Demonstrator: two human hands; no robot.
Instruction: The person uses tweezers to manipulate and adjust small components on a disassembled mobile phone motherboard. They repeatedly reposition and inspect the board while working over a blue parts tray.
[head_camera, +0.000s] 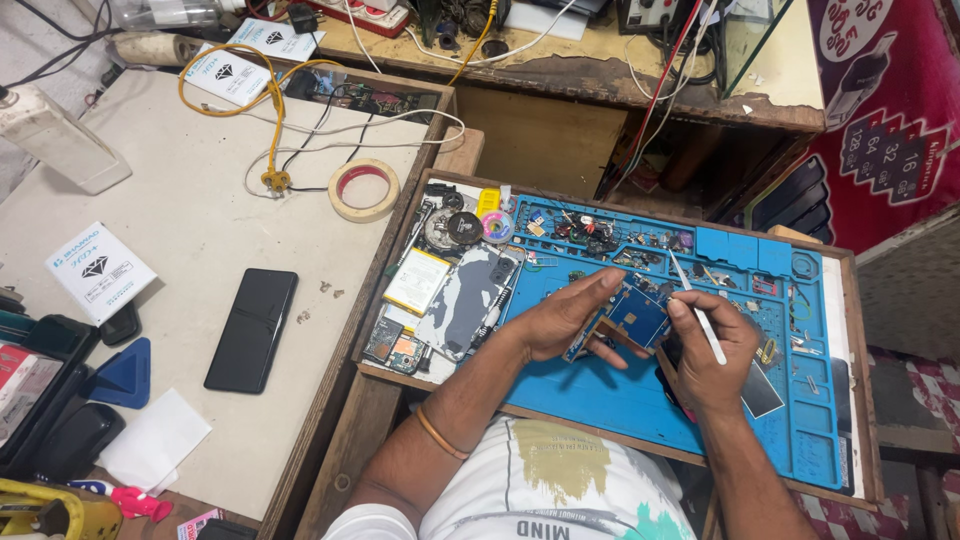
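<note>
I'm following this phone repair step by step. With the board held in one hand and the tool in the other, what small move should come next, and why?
Probably lower the tweezers tip onto the circuit board. The left hand steadies the board over the blue mat, and the right hand holds the tool beside its edge, apparently not yet touching.

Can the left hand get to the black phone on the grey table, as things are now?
Probably not at once: the left hand holds the circuit board. The path to the black phone looks free.
</note>
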